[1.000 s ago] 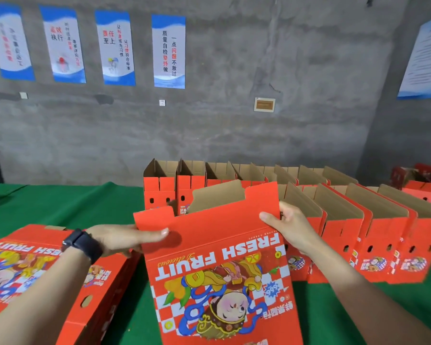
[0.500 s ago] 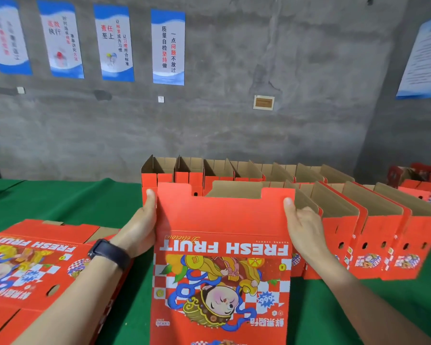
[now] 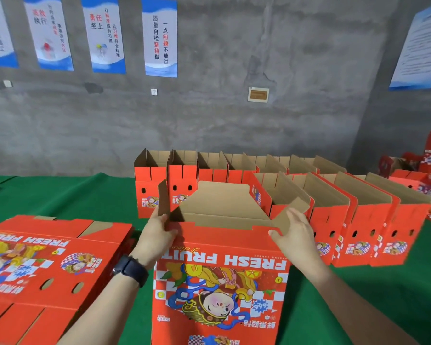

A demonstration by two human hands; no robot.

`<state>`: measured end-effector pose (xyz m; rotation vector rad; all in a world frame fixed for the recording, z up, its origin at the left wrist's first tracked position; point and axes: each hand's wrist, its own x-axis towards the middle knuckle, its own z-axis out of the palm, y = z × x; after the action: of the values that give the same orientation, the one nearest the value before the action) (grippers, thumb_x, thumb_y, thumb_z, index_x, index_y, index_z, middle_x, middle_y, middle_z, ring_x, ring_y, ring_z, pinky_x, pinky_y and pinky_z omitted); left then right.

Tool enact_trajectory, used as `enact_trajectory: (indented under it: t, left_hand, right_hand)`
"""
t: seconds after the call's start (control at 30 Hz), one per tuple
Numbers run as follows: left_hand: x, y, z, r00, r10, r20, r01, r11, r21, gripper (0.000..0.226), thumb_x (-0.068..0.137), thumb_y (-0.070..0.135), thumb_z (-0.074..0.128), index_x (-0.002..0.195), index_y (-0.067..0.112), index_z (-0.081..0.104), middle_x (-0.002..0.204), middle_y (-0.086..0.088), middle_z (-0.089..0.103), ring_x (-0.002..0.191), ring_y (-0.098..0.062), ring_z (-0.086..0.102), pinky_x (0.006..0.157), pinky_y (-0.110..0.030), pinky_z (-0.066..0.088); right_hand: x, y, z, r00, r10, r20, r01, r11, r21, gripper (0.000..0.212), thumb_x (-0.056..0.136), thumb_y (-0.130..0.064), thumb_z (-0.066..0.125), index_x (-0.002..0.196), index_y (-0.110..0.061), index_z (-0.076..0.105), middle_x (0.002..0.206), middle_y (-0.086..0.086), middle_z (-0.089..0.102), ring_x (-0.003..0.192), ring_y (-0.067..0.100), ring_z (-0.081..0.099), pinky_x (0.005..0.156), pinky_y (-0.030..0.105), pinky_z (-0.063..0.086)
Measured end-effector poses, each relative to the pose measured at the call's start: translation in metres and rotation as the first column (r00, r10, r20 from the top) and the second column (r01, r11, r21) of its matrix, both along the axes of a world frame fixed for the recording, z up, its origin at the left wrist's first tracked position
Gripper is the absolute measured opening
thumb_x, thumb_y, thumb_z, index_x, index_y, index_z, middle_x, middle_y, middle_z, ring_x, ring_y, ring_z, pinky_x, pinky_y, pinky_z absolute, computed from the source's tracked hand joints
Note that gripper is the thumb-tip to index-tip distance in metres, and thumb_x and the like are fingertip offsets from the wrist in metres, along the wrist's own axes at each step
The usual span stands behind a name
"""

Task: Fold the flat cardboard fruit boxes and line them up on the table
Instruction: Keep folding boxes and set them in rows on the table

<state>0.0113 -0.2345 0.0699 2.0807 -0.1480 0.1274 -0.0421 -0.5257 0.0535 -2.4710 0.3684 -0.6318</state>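
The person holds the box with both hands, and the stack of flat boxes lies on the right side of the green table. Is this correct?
Not quite. In the head view the stack of flat boxes lies on the left side of the green table. Both hands, left hand and right hand, do hold the box.

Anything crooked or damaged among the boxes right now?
No damage shows. The front row of folded boxes leans right instead of standing square like the back row. The print on the box in hand is upside down.

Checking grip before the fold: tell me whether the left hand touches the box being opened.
Touching: the head view shows the left hand gripping the box corner.
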Motion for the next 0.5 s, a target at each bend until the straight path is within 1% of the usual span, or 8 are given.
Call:
enact_trajectory:
  t: [0.03, 0.1, 0.13, 0.17, 0.23, 0.3, 0.4, 0.5]
  left_hand:
    - [-0.002, 0.001, 0.001, 0.999, -0.009, 0.033, 0.007, 0.998, 0.065, 0.026, 0.09, -0.004, 0.052, 0.115, -0.005, 0.059, 0.126, -0.008, 0.053, 0.071, -0.015, 0.065, 0.055, -0.016, 0.051]
    - [-0.007, 0.004, 0.004, 0.995, -0.035, 0.092, 0.019, 0.985, 0.17, 0.025, 0.09, -0.001, 0.054, 0.113, -0.004, 0.062, 0.135, 0.0, 0.047, 0.07, -0.013, 0.064, 0.052, -0.013, 0.048]
    - [-0.008, 0.007, 0.005, 0.992, -0.047, 0.118, 0.019, 0.974, 0.225, 0.025, 0.09, 0.0, 0.054, 0.112, -0.002, 0.063, 0.14, 0.002, 0.044, 0.075, -0.015, 0.066, 0.056, -0.016, 0.05]
    - [-0.009, 0.009, 0.006, 0.988, -0.049, 0.144, 0.005, 0.956, 0.292, 0.025, 0.089, 0.002, 0.054, 0.112, -0.001, 0.063, 0.145, 0.003, 0.04, 0.088, -0.02, 0.066, 0.066, -0.023, 0.053]
    - [-0.008, 0.014, 0.006, 0.978, -0.036, 0.207, -0.056, 0.906, 0.42, 0.03, 0.087, 0.002, 0.053, 0.115, 0.0, 0.062, 0.154, 0.003, 0.029, 0.116, -0.025, 0.056, 0.09, -0.033, 0.048]
    - [-0.009, 0.016, 0.003, 0.966, -0.014, 0.26, -0.111, 0.88, 0.461, 0.034, 0.086, 0.0, 0.052, 0.118, -0.002, 0.06, 0.156, 0.002, 0.025, 0.126, -0.024, 0.05, 0.099, -0.03, 0.041]
    - [-0.011, 0.021, -0.004, 0.958, -0.003, 0.288, -0.147, 0.855, 0.497, 0.048, 0.082, -0.007, 0.051, 0.128, 0.005, 0.058, 0.15, -0.008, 0.038, 0.13, -0.026, 0.047, 0.106, -0.026, 0.032]
    - [-0.01, 0.027, -0.006, 0.946, -0.037, 0.321, -0.125, 0.875, 0.468, 0.055, 0.077, -0.014, 0.051, 0.12, 0.017, 0.067, 0.129, -0.006, 0.061, 0.12, -0.028, 0.052, 0.1, -0.029, 0.036]
  right_hand:
    - [-0.001, 0.0, 0.001, 1.0, 0.024, 0.0, -0.024, 1.0, -0.02, 0.067, 0.085, -0.022, 0.072, 0.14, 0.0, 0.042, 0.152, 0.009, 0.032, 0.137, 0.022, 0.035, 0.103, 0.017, 0.02]
    - [-0.003, 0.003, 0.007, 0.997, 0.071, 0.022, -0.07, 0.997, -0.043, 0.068, 0.085, -0.018, 0.072, 0.143, -0.005, 0.04, 0.155, 0.004, 0.027, 0.141, 0.019, 0.029, 0.104, 0.018, 0.017]
    - [-0.003, 0.004, 0.009, 0.995, 0.098, 0.031, -0.097, 0.994, -0.05, 0.068, 0.084, -0.015, 0.072, 0.144, -0.007, 0.039, 0.156, 0.002, 0.026, 0.142, 0.018, 0.028, 0.107, 0.02, 0.016]
    - [-0.004, 0.005, 0.011, 0.992, 0.122, 0.027, -0.12, 0.99, -0.072, 0.07, 0.084, -0.012, 0.072, 0.145, -0.009, 0.038, 0.157, 0.0, 0.024, 0.142, 0.018, 0.026, 0.111, 0.024, 0.016]
    - [-0.003, 0.008, 0.015, 0.985, 0.172, 0.025, -0.167, 0.977, -0.131, 0.075, 0.083, -0.006, 0.071, 0.148, -0.01, 0.034, 0.158, -0.002, 0.023, 0.143, 0.017, 0.024, 0.119, 0.034, 0.016]
    - [-0.002, 0.014, 0.014, 0.974, 0.226, 0.0, -0.222, 0.958, -0.184, 0.077, 0.083, -0.002, 0.068, 0.149, -0.012, 0.031, 0.158, -0.003, 0.021, 0.144, 0.017, 0.023, 0.12, 0.037, 0.015]
    - [0.004, 0.025, 0.009, 0.961, 0.277, -0.012, -0.273, 0.938, -0.213, 0.07, 0.086, -0.001, 0.061, 0.148, -0.011, 0.032, 0.159, -0.005, 0.016, 0.144, 0.019, 0.018, 0.119, 0.029, 0.007]
    - [0.013, 0.036, 0.0, 0.939, 0.343, 0.014, -0.33, 0.914, -0.237, 0.068, 0.088, 0.007, 0.051, 0.148, -0.015, 0.032, 0.159, -0.011, 0.012, 0.144, 0.016, 0.013, 0.108, 0.012, -0.002]
